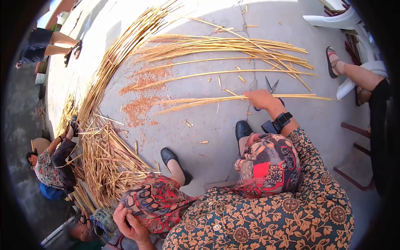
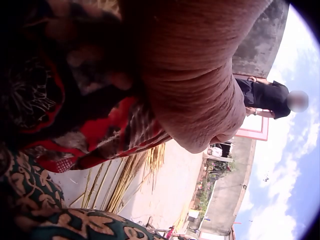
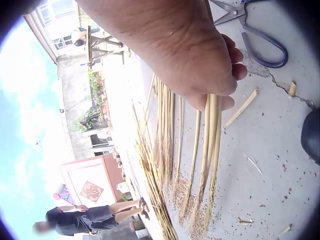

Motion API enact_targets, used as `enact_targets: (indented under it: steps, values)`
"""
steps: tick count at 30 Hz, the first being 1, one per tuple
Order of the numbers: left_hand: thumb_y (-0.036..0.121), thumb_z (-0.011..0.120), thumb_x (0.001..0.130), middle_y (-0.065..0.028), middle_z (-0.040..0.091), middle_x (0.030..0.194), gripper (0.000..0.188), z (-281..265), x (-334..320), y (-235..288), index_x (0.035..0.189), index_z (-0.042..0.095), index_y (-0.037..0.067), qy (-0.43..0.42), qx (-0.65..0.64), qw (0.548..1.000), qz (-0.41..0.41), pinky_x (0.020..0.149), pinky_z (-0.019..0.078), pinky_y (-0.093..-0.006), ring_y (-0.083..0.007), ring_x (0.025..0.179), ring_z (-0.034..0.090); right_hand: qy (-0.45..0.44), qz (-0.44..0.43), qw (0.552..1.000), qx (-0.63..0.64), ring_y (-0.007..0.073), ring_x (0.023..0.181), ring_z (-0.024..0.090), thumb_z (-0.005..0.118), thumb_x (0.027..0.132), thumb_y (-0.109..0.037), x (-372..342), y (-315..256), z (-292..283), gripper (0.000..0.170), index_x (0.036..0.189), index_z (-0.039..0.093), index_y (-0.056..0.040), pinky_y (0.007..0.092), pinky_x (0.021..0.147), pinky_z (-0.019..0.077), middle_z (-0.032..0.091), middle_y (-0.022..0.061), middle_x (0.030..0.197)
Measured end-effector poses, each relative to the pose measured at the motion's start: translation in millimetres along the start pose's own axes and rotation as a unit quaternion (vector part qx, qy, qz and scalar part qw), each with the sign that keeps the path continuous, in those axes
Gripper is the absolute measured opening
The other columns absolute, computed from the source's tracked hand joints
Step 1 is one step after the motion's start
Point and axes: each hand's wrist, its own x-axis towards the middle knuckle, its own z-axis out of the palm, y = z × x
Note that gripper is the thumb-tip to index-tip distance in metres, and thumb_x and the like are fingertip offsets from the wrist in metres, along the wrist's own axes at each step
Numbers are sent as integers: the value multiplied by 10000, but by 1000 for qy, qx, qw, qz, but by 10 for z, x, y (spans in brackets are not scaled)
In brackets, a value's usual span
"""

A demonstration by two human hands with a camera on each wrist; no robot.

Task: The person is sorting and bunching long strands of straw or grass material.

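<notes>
My right hand [image 1: 264,102] grips a small bunch of long dry stalks [image 1: 204,100] with feathery tips, low over the concrete. In the right wrist view the fingers curl round these stalks [image 3: 212,137]. Scissors [image 1: 271,86] with blue handles lie on the ground beside that hand, blades spread; the hand partly covers them in the head view. My left hand [image 1: 131,227] rests on the patterned cloth over my left knee [image 1: 154,204], fingers loosely curled and holding nothing. Single stalks [image 1: 225,72] lie parallel beyond the gripped ones.
A thick stalk bundle [image 1: 233,43] lies farther out, a longer pile [image 1: 112,58] to the left. Reddish seeds [image 1: 137,109] and cut stalk pieces litter the concrete. Broken stalks [image 1: 106,162] heap at left near a seated person [image 1: 48,168]. Other people stand or sit around.
</notes>
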Motion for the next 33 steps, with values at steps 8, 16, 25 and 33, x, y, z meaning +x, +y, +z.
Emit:
enact_targets:
  steps: [8, 16, 25, 33]
  values:
    - [8, 439, 931, -126, 547, 1061, 140, -2, 93, 62, 1028, 538, -15, 0, 12, 999, -36, 856, 409, -311, -179, 869, 495, 179, -63, 981, -26, 303, 1012, 575, 500, 842, -57, 963, 216, -341, 323, 1136, 577, -167, 407, 798, 493, 598, 116, 1063]
    - [159, 554, 929, -161, 602, 1082, 219, -58, 258, 113, 1061, 589, -12, -5, 71, 997, -11, 849, 466, -366, -271, 943, 577, 171, -20, 984, -51, 287, 1304, 350, 661, 756, -130, 1162, 295, 8, 606, 1324, 468, -221, 448, 1037, 309, 434, 106, 1355]
    - [126, 529, 919, -150, 622, 1022, 208, -17, 493, 235, 1039, 599, -29, -9, 107, 993, -49, 840, 462, -367, -276, 921, 582, 262, 165, 949, 62, 282, 1381, 233, 711, 759, -346, 1812, 619, -660, 838, 1439, 262, -152, 426, 1099, 225, 304, 125, 1466]
    - [52, 467, 918, -123, 577, 1009, 160, 64, 599, 193, 1015, 567, -25, -13, 161, 981, -105, 815, 433, -316, -215, 882, 541, 103, 159, 980, 55, 284, 1326, 319, 715, 724, -462, 2130, 778, -771, 869, 1414, 313, -120, 514, 1077, 216, 403, 106, 1383]
